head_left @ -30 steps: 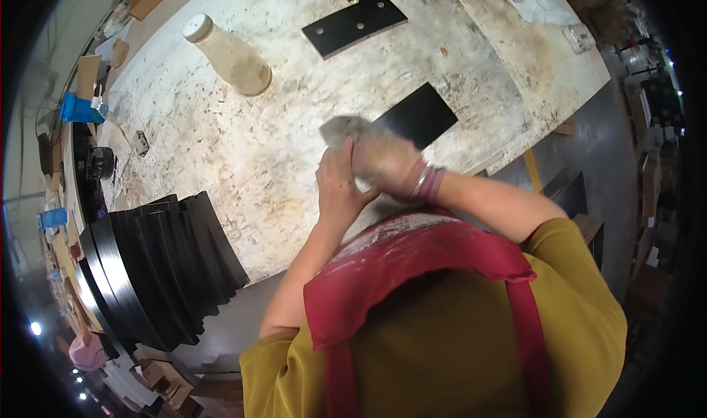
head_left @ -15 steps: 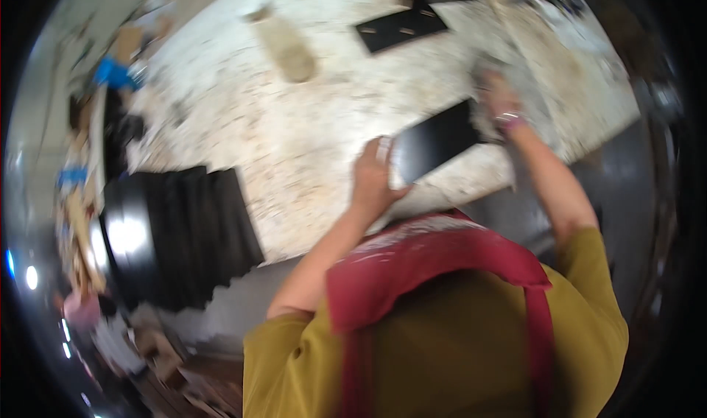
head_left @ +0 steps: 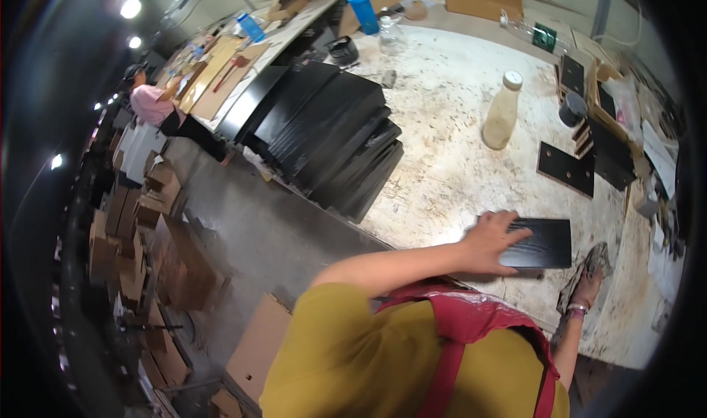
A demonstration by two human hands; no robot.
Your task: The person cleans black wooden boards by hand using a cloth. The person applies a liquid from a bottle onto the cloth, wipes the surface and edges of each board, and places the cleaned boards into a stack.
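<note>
A small black board (head_left: 545, 243) with a glossy, grained face lies flat on the worktable. My left hand (head_left: 490, 243) clasps its left end, thumb at the near edge and fingers spread over the top. Just past the board's right end, my right hand (head_left: 587, 289) holds a crumpled, dirty grey rag (head_left: 598, 260) down against the tabletop. The fingers of that hand are partly hidden by the rag.
A fanned stack of black boards (head_left: 324, 131) covers the table's left side. Farther back stand a cloudy bottle (head_left: 502, 112) and a dark jar (head_left: 573, 110). A black piece with holes (head_left: 565, 169) lies beyond my hands. Another person (head_left: 158, 109) stands far left.
My view has swung left, bringing the far-left person and floor into sight. The board now lies more level in the picture. My right hand with the rag has come nearer to me.
</note>
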